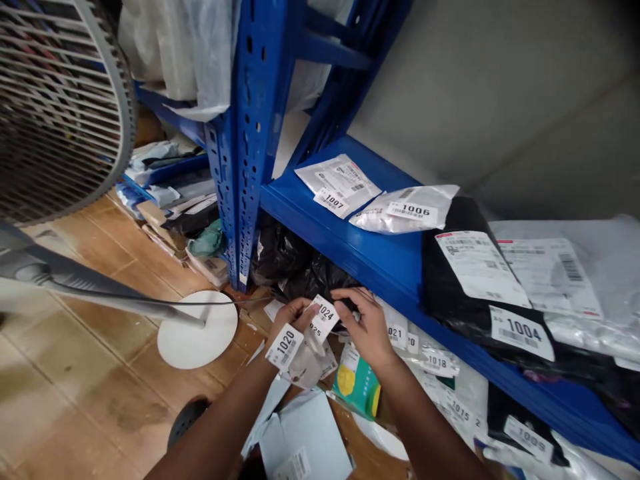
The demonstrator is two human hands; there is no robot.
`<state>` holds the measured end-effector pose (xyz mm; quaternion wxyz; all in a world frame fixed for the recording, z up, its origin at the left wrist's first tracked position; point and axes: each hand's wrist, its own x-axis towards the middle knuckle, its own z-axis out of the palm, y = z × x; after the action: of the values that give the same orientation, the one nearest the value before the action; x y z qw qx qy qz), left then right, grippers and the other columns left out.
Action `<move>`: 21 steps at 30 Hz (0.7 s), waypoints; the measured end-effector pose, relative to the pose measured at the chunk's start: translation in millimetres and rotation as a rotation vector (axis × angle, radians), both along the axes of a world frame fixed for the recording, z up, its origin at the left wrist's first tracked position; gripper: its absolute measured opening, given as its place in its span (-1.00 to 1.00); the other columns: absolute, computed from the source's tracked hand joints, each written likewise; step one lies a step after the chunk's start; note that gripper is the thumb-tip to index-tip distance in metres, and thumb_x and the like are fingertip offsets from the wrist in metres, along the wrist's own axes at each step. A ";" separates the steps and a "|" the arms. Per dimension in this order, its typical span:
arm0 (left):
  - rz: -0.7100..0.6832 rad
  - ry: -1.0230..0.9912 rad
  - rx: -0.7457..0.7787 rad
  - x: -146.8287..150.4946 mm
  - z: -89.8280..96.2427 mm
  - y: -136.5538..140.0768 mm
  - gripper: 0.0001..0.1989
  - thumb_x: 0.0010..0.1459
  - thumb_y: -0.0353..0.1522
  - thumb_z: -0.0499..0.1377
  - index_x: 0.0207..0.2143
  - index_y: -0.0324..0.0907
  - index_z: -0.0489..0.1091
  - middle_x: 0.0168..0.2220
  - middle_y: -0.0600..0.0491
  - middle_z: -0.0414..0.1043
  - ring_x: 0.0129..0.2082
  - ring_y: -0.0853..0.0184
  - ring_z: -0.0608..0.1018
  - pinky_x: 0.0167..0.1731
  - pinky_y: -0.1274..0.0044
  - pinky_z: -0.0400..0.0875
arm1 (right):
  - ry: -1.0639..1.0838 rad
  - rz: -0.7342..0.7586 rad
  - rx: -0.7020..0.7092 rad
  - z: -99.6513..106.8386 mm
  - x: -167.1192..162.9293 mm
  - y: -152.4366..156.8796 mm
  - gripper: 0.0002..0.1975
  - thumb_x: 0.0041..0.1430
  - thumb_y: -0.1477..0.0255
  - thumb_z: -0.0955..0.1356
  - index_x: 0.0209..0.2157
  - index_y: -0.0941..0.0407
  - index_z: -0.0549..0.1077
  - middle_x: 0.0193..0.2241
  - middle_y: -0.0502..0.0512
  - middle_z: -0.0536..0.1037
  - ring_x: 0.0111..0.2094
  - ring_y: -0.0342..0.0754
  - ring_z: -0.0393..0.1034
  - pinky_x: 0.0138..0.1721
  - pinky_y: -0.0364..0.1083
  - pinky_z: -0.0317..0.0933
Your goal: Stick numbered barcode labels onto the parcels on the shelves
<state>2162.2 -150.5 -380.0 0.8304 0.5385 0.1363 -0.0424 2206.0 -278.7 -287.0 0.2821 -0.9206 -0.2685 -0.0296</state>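
Note:
My left hand is closed on a strip of white number labels. The label reading 1024 sticks out between its fingers, with one ending in 25 partly covered below it. Another label reading 1020 hangs by the wrist on the same side. My right hand is beside the 1024 label, thumb and forefinger apart, with nothing visible between them. Beneath the hands lie a clear plastic parcel and a green and yellow package.
A blue shelf carries parcels labelled 1007, 1006 and 1004. More labelled parcels sit under it. To the left stands a fan on a round white base. A light blue parcel is at the front.

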 end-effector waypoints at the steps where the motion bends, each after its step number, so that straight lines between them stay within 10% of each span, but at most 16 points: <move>1: 0.005 0.001 -0.005 3.0 1.0 -2.1 -0.57 -0.12 0.02 0.16 -0.52 -0.18 0.36 -0.63 0.15 0.32 -0.60 0.43 0.33 -0.58 0.59 0.21 | 0.009 -0.048 0.011 -0.7 -0.8 3.7 -0.81 0.17 0.29 0.31 -0.32 0.08 0.49 -0.35 0.10 0.55 -0.26 0.03 0.41 -0.19 0.01 0.27; 21: 0.013 0.147 0.061 6.1 12.6 -16.9 -0.61 -0.08 -0.01 0.10 -0.63 -0.14 0.22 -0.68 0.17 0.19 -0.64 0.43 0.26 -0.61 0.56 0.15 | -0.042 -0.322 0.022 -22.8 0.9 12.0 -0.86 0.04 0.35 0.31 -0.46 0.10 0.46 -0.54 0.04 0.54 -0.48 -0.02 0.40 -0.36 -0.06 0.26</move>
<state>2168.3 -167.4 -367.3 0.8016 0.5581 0.2019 -0.0722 2206.9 -266.7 -309.8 0.2782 -0.9477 -0.1228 -0.0965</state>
